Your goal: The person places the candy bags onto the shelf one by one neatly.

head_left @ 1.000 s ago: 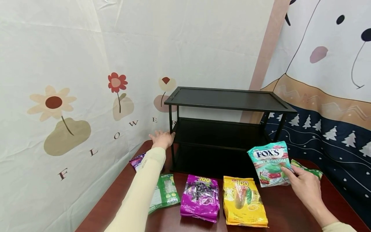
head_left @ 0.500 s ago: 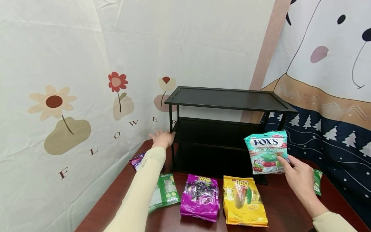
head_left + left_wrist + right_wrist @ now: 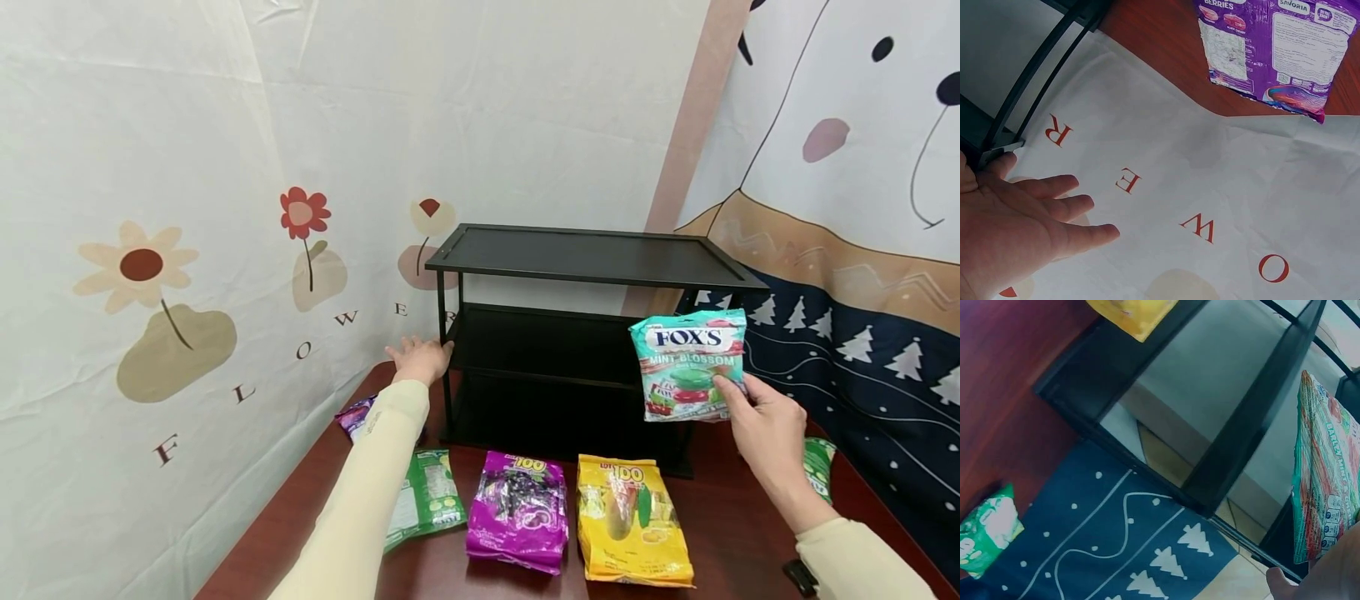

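- Head view: the right hand (image 3: 768,433), near four o'clock, pinches the teal candy bag (image 3: 686,358) by its lower right side. The bag is nearly upright before the right end of the black shelf (image 3: 585,254); whether they touch, I cannot tell. In my judgement it could twist or slip, because only one side is gripped.
- Left wrist view: at eight o'clock, the left hand (image 3: 1029,231) has its fingers spread and touches the shelf's frame, grasping nothing that I see. Too strong push could make the shelf slide. A purple packet (image 3: 1272,56) lies towards two o'clock.
- Right wrist view: the bag shows near three o'clock; its edge could catch the frame if carried too close.
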The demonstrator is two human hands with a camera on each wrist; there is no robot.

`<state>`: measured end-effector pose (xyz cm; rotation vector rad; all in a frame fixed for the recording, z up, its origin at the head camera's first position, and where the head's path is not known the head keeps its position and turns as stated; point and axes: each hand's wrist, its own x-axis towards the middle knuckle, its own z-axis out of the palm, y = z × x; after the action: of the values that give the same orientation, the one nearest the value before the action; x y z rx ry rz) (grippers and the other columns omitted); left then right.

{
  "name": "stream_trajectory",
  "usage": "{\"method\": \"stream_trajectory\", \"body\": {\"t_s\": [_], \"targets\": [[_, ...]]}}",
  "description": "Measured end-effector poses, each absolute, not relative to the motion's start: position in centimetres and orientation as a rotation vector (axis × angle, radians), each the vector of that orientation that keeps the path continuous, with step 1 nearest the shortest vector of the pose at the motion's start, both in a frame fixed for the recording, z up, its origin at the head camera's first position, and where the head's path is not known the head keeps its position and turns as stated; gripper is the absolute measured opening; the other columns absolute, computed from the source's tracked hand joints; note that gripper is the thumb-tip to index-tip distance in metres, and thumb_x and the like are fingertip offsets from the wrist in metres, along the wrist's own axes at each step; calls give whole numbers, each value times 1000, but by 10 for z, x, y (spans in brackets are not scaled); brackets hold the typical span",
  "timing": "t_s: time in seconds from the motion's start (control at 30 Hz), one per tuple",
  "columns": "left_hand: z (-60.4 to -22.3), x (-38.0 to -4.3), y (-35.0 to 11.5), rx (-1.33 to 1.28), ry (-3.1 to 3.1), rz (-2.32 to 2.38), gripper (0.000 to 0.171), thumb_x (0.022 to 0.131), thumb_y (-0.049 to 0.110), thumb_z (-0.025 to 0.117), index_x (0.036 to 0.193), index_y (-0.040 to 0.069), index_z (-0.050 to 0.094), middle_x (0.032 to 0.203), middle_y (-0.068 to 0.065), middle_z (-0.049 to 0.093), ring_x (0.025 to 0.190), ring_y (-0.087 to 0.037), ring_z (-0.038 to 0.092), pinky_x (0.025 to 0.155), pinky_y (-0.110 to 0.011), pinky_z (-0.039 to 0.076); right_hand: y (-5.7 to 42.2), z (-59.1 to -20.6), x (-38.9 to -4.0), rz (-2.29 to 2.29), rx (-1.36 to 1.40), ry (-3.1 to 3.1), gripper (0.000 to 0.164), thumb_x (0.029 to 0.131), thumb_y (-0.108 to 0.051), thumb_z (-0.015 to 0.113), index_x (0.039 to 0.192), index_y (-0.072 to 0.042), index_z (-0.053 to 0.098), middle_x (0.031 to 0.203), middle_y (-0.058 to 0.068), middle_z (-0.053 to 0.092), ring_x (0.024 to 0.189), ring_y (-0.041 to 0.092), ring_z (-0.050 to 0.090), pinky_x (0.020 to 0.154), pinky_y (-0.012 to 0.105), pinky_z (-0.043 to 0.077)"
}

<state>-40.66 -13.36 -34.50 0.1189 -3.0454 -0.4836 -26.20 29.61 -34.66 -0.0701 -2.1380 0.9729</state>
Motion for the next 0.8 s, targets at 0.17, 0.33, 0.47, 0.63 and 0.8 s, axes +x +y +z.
{"method": "stream_trajectory", "body": {"t_s": [0.17, 0.33, 0.47, 0.63, 0.8], "targets": [[-345, -407, -134, 125, -3047, -490, 56, 109, 44, 27, 155, 13, 37, 156, -32, 22, 147, -48, 10, 111, -70, 3, 292, -332, -266, 1064, -96, -2101, 36, 97, -36, 65, 117, -8, 75, 74, -10, 65, 58, 11, 43, 43, 26, 28], [-345, -407, -133, 129, -3051, -493, 56, 109, 43, 26, 155, 13, 36, 157, -32, 21, 147, -49, 9, 111, -69, 3, 288, -319, -270, 1113, -99, -2072, 36, 97, -36, 65, 119, -9, 74, 84, -16, 68, 65, 9, 49, 44, 22, 32], [-346, -409, -133, 128, -3049, -510, 56, 109, 43, 27, 155, 12, 36, 157, -32, 21, 146, -49, 8, 111, -70, 1, 286, -311, -274, 1129, -110, -2068, 37, 97, -38, 64, 121, -11, 74, 92, -11, 71, 69, 7, 53, 45, 20, 35], [-347, -409, -133, 131, -3050, -483, 56, 109, 44, 27, 155, 14, 38, 156, -32, 24, 146, -49, 10, 111, -70, 4, 285, -301, -280, 1164, -130, -2034, 39, 96, -39, 65, 120, -9, 74, 89, -15, 70, 72, 4, 55, 48, 17, 38], [-347, -410, -133, 139, -3061, -476, 57, 108, 45, 26, 155, 14, 37, 156, -31, 24, 147, -48, 10, 111, -70, 3, 283, -291, -285, 1189, -123, -2002, 41, 96, -40, 65, 118, -5, 74, 85, -20, 68, 74, 3, 55, 49, 16, 38]]}}
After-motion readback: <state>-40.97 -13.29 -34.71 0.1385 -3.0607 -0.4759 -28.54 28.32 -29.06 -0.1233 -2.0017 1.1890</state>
